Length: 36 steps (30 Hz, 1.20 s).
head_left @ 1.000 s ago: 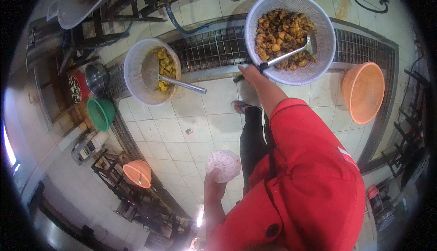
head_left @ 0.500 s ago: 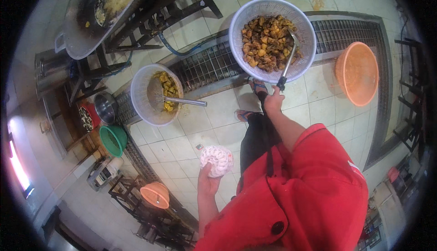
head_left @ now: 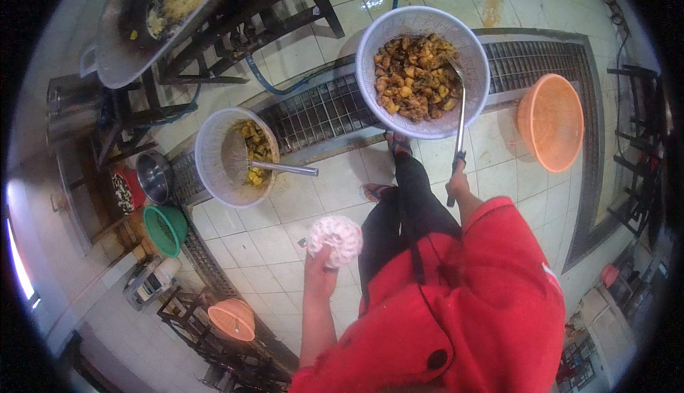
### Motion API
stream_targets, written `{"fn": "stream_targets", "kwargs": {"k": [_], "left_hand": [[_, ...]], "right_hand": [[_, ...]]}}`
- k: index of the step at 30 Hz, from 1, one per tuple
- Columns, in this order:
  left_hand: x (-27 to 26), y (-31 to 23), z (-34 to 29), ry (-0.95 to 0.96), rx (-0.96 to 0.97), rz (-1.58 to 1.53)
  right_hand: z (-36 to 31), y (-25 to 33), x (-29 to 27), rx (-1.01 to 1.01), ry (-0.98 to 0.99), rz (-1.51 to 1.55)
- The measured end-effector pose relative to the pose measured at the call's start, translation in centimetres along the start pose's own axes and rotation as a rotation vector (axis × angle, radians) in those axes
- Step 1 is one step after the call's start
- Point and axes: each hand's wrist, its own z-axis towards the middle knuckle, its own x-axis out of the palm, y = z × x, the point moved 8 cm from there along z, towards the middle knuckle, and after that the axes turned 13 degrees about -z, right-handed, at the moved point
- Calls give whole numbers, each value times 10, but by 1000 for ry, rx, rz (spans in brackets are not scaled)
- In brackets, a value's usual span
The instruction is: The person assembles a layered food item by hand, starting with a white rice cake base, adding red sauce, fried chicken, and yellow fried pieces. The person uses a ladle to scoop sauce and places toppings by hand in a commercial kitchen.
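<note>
My left hand is closed around a round, white and pink, ruffled bundle, whose exact kind I cannot make out. The hand is low over the tiled floor, left of my legs. My right hand grips the black handle of a long metal spatula. Its head rests among browned chunks of food in a large white perforated basket. To the left, a second white basket has yellowish pieces in it and a metal-handled strainer lying across its rim.
An orange basin stands to the right. A wide wok with frying food sits on a dark metal stand at the upper left. Green and steel bowls are at the left. A floor grate runs under the baskets.
My right hand has drawn back toward my body along with the spatula handle, turning the spatula more upright in view. My left hand keeps hold of the ruffled bundle.
</note>
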Motion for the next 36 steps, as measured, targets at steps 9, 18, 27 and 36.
{"fn": "stream_targets", "kwargs": {"k": [9, 18, 27, 36], "left_hand": [[-23, 91, 94, 37, -305, -115], [-62, 130, 146, -92, -335, -165], [-70, 131, 150, -217, -368, -155], [-34, 105, 130, -103, -317, -139]], "right_hand": [[61, 101, -54, -58, -526, -159], [261, 420, -98, -719, -542, -242], [294, 413, -102, -659, -551, -46], [233, 311, -144, -402, 253, 1184]]}}
